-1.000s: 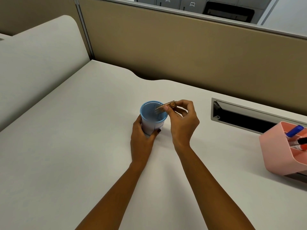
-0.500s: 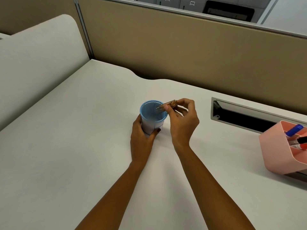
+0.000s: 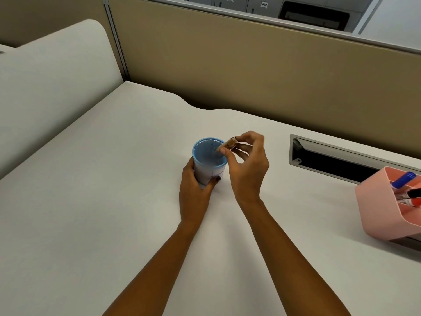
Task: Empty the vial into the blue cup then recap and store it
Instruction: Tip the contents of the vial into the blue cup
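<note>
White desk (image 3: 95,201) fills most of frame. Centre: left hand (image 3: 193,190) wrapped around lower wall of blue cup (image 3: 209,160), cup upright on desk. Just right of cup: right hand (image 3: 247,165) pinching amber vial (image 3: 226,145) between thumb and fingers, vial tilted, mouth end over cup rim pointing down into cup. Contents not discernible. Right of centre: recessed cable slot (image 3: 330,160) in desk. Far right edge: pink organizer (image 3: 378,210) holding markers (image 3: 404,179).
</note>
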`<state>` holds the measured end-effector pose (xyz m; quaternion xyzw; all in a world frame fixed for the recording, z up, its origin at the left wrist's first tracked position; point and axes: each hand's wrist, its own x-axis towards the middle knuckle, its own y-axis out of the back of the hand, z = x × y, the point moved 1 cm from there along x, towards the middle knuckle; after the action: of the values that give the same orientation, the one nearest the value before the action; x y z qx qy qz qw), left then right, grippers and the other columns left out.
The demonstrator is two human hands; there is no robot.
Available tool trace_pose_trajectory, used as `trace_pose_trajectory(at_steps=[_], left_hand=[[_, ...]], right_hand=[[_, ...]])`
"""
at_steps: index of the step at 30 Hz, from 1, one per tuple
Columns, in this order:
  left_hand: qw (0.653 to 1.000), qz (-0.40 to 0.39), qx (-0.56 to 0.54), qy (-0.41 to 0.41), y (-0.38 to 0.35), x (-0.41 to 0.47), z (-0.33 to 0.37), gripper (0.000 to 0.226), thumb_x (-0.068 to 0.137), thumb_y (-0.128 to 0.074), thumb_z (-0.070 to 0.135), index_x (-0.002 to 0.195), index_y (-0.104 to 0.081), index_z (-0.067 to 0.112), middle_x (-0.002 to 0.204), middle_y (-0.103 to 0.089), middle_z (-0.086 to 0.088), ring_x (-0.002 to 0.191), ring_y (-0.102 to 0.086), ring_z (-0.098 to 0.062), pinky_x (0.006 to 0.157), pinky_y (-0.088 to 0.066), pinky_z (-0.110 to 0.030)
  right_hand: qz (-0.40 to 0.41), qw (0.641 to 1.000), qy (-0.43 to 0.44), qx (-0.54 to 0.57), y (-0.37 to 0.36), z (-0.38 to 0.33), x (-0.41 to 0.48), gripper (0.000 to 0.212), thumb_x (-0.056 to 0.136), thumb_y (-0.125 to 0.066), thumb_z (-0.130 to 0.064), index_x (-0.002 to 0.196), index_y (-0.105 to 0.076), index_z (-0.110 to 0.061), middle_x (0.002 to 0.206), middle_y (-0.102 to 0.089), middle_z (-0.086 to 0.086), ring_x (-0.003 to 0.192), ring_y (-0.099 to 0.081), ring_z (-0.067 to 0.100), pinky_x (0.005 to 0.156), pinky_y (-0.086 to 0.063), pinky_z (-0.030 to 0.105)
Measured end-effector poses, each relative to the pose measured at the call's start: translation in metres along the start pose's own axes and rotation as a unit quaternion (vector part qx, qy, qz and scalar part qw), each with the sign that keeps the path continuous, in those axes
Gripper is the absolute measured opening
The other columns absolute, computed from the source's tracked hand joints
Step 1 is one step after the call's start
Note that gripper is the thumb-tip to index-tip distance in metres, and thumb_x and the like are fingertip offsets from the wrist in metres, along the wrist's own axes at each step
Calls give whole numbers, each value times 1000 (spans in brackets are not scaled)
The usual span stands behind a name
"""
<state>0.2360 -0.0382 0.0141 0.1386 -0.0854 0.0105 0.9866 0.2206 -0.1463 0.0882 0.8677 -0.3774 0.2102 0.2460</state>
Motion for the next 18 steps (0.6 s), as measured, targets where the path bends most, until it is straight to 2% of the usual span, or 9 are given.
trace_pose_trajectory(at_steps=[2,5,8,11,13,15,18], left_hand=[[1000,1,-2,1,0,0,-1,70,75,-75,27,133,-40,13,135,-53,-8,120,-51,-20,97,-41,-24],[1000,3,-7,-2,0,0,-1,71,74,-76,28,133,-40,14,135,-53,-6,120,-51,-18,96,-42,-23],[1000,4,-7,-3,0,0,-2,70,74,-76,28,133,-40,15,134,-53,-6,119,-52,-18,96,-43,-23],[1000,3,-11,-5,0,0,-2,71,74,-76,29,133,-41,15,134,-53,-4,118,-51,-14,95,-42,-18],[1000,3,-12,-6,0,0,-3,71,74,-77,29,133,-40,15,134,-53,-4,118,-51,-13,93,-40,-13],[1000,4,-10,-6,0,1,-3,70,74,-77,28,133,-40,15,134,-54,-4,118,-51,-14,94,-40,-14],[1000,4,-10,-5,-1,1,-3,71,74,-76,28,133,-40,14,134,-53,-5,119,-51,-15,95,-42,-19]], right_hand=[[-7,1000,8,3,0,0,1,45,76,-81,-12,111,-53,-9,105,-66,8,89,-66,10,79,-56,13],[-24,998,43,-24,-1,1,-1,35,77,-79,-12,105,-59,-5,102,-66,12,90,-66,15,79,-59,22],[-21,1000,20,1,1,-1,-1,46,76,-80,-12,112,-51,-8,106,-66,11,89,-66,13,79,-57,16],[-29,998,56,-25,0,1,-2,33,77,-79,-11,104,-60,-4,101,-66,12,90,-64,13,79,-59,21],[-29,999,38,-17,1,0,-2,37,77,-79,-11,107,-57,-6,103,-66,12,90,-65,13,80,-58,20],[-25,999,21,1,2,-2,-2,45,77,-79,-12,112,-51,-8,106,-65,11,91,-67,14,80,-58,19],[-28,998,49,-22,0,1,-3,34,77,-79,-11,104,-60,-4,102,-66,14,91,-66,18,79,-60,26]])
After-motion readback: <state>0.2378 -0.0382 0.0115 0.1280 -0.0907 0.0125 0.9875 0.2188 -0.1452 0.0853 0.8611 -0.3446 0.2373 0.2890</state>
